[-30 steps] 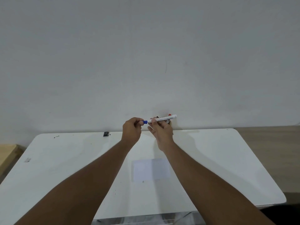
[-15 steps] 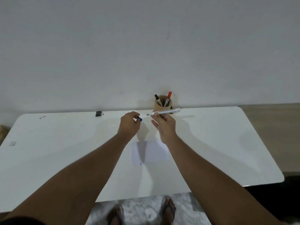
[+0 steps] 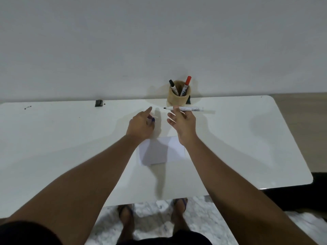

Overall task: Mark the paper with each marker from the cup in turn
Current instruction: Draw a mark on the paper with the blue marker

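Observation:
My right hand (image 3: 182, 123) holds an uncapped white marker (image 3: 190, 108) level above the table, its dark tip pointing left. In my left hand (image 3: 141, 125) sits the marker's blue cap (image 3: 153, 119), with the index finger stretched forward. A white sheet of paper (image 3: 161, 150) lies flat on the white table (image 3: 62, 138), just behind both wrists and partly shaded by them. A tan cup (image 3: 178, 98) stands at the table's far edge against the wall. It holds a black-capped marker (image 3: 173, 87) and a red-capped marker (image 3: 186, 85).
A small dark object (image 3: 99, 103) lies at the table's far edge to the left, with a few dark specks (image 3: 27, 107) further left. Another small dark thing (image 3: 188, 101) sits behind the cup. The wall rises right behind the table. My feet (image 3: 180, 208) show below the near edge.
The cap has come off the marker and my hands have drawn apart. The camera has tilted down, so the cup, table and my feet show more fully.

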